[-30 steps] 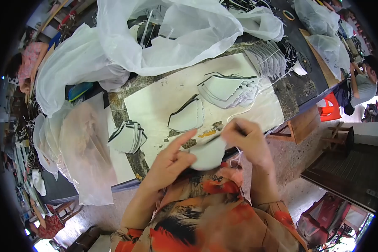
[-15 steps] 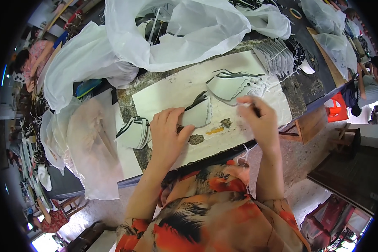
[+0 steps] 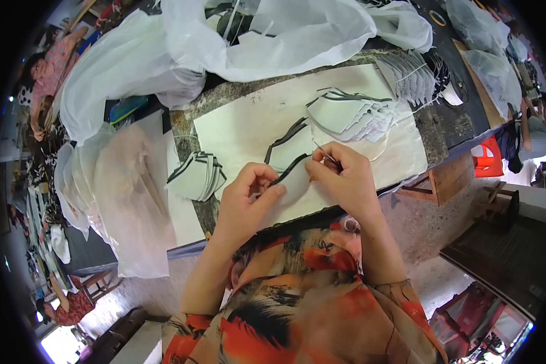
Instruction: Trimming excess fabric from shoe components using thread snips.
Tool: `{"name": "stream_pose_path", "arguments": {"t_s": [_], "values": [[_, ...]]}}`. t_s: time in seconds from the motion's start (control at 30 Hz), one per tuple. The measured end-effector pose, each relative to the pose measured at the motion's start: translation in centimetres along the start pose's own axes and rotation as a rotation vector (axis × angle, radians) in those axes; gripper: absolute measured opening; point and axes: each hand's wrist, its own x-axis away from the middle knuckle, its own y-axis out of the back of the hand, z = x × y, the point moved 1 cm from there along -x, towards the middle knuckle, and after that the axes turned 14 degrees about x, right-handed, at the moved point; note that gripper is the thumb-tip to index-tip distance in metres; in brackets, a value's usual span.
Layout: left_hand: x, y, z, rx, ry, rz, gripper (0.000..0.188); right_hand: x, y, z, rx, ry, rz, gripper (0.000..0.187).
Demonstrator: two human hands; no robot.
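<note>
Workshop room; dark table (image 3: 91,252). Pale sheet (image 3: 224,127) on it, white plastic bag (image 3: 297,57) beyond. On the sheet: large stack (image 3: 352,118) of dark-edged pieces, right; small stack (image 3: 291,148), middle. Left hand (image 3: 249,197) pinches the left end of one white piece (image 3: 294,182), just before the small stack. Right hand (image 3: 349,179) pinches its right end, fingertips close together.

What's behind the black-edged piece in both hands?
Behind the held piece: a small stack of pale, black-edged pieces on the white sheet. The stack's near edge and the sheet under it are covered, so can't be seen.
</note>
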Motion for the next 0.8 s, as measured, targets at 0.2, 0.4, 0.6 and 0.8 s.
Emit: {"name": "stream_pose_path", "arguments": {"t_s": [0.2,0.4,0.6,0.8], "values": [[2.5,1.3,-1.3,-0.606,-0.071,-0.029,0.020,2.8,0.2,0.6,0.007,0.045,0.244,0.040],[2.9,1.1,-3.0,-0.304,-0.066,0.126,0.030,3.6,0.0,1.1,-0.263,0.061,0.572,0.073],[3.5,0.5,-2.1,0.294,0.340,0.249,0.030,4.2,-0.6,1.3,-0.212,0.113,0.550,0.073],[3.4,0.0,-1.2,0.301,0.316,0.117,0.020,4.4,-1.0,1.4,-0.145,0.122,0.542,0.070]]}}
